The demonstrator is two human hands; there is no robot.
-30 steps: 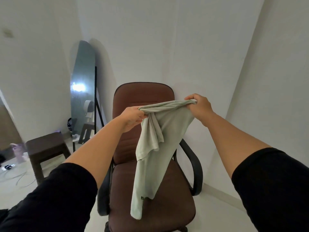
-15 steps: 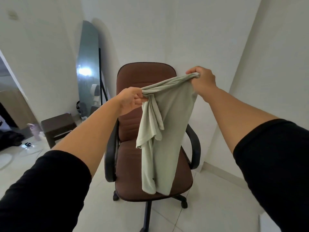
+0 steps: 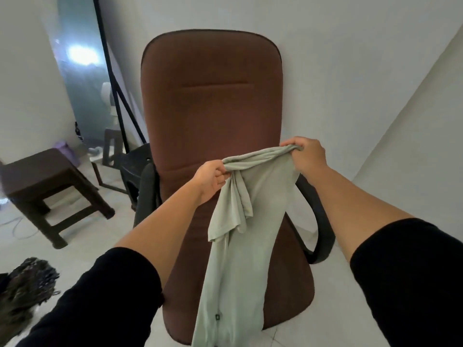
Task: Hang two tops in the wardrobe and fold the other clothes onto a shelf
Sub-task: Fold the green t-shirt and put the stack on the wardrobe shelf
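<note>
Lowered since 0.5 s ago: top hangs lengthwise down, both hands gripping.

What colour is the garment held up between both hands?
Pale sage green, plain, with no pattern: the soft knit garment, seen in the head view.

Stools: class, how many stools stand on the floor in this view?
2. A dark brown stool stands on the left near the wall; a darker stool sits just behind the chair's left armrest, partly hidden. Others may be out of view.
</note>
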